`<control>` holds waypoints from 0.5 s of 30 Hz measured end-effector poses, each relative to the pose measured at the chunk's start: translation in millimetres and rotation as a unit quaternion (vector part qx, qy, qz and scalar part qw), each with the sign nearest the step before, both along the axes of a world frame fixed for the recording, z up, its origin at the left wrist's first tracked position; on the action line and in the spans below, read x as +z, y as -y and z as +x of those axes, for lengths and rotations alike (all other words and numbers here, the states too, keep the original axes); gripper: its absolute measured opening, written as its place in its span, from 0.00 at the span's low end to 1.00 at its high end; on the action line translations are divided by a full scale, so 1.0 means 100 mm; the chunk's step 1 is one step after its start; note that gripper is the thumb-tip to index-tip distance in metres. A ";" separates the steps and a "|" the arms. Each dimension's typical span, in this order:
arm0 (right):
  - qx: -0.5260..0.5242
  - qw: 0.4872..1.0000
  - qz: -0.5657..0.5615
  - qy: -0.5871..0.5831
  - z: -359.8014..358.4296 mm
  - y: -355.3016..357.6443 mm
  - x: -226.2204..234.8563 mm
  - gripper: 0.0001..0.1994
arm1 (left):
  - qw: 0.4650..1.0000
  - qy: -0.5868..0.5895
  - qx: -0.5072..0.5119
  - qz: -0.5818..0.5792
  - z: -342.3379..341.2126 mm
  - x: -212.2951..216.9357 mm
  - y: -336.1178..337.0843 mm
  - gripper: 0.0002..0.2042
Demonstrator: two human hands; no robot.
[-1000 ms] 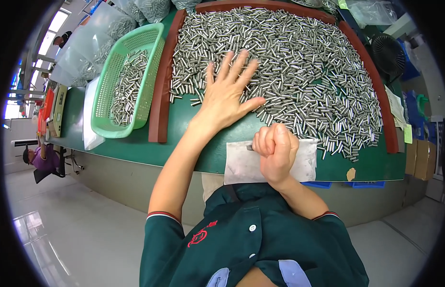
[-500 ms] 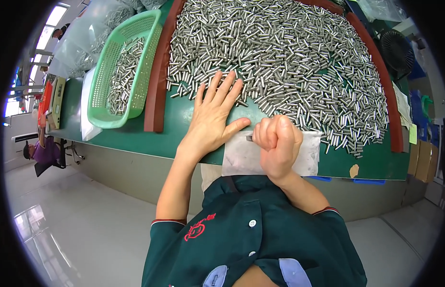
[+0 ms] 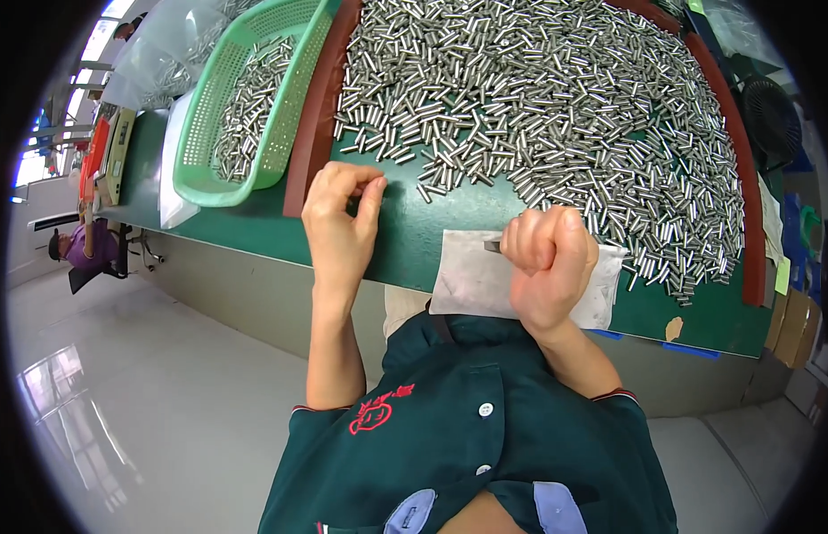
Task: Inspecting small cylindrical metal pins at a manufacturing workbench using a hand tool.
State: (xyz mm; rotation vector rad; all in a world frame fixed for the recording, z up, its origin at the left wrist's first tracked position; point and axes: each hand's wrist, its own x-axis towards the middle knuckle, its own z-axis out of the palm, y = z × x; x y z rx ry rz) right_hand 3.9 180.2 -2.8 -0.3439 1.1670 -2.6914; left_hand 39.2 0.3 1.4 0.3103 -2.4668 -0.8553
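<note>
I am curling my left hand (image 3: pixel 341 218) beside the red-brown rail (image 3: pixel 320 125), thumb nearing fingers; whether it is pinching anything, I'm not managing to tell. My right hand (image 3: pixel 552 262) is clenching a grey piece (image 3: pixel 492 246) above the white cloth (image 3: pixel 472 285). The metal pins (image 3: pixel 539 98) are lying spread beyond both hands.

The person wears a dark green short-sleeved polo shirt (image 3: pixel 432 374). A narrow red, white and dark trim (image 3: pixel 621 395) edges the sleeves. Down the middle runs a stitched placket (image 3: pixel 491 440) with round white buttons (image 3: pixel 486 409). On the left chest sits a red embroidered emblem (image 3: pixel 371 415), a rounded outline with smaller marks beside it. Near the neck, pale blue lining (image 3: pixel 558 509) shows on both sides of the opening.
</note>
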 end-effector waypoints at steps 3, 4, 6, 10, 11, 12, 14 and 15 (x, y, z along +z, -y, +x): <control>-0.003 1.000 0.004 -0.010 0.00 0.00 0.00 0.19 | 0.999 -0.016 -0.011 -0.032 -0.04 -0.07 0.00 0.04; -0.002 1.000 0.004 -0.009 0.00 0.00 -0.01 0.19 | 0.999 -0.016 -0.009 -0.032 -0.07 -0.08 0.01 0.04; 0.000 1.000 -0.002 -0.007 0.00 0.00 -0.02 0.18 | 0.996 -0.034 -0.017 -0.082 -0.14 -0.08 0.01 0.05; -0.001 1.000 -0.002 -0.004 0.00 0.00 -0.02 0.18 | 0.993 -0.018 -0.016 -0.115 -0.23 -0.08 0.01 0.06; -0.001 1.000 -0.004 -0.004 0.00 0.00 -0.02 0.18 | 0.993 -0.018 -0.016 -0.115 -0.24 -0.08 0.01 0.06; -0.001 1.000 -0.005 -0.004 0.00 -0.01 -0.02 0.18 | 0.992 -0.003 -0.017 -0.128 -0.25 -0.08 0.01 0.06; -0.002 1.000 -0.002 -0.003 -0.01 -0.01 -0.03 0.18 | 0.990 0.013 -0.018 -0.141 -0.26 -0.09 -0.01 0.07; -0.001 1.000 -0.001 -0.003 0.00 -0.01 -0.02 0.18 | 0.990 0.016 -0.028 -0.137 -0.26 -0.09 -0.02 0.06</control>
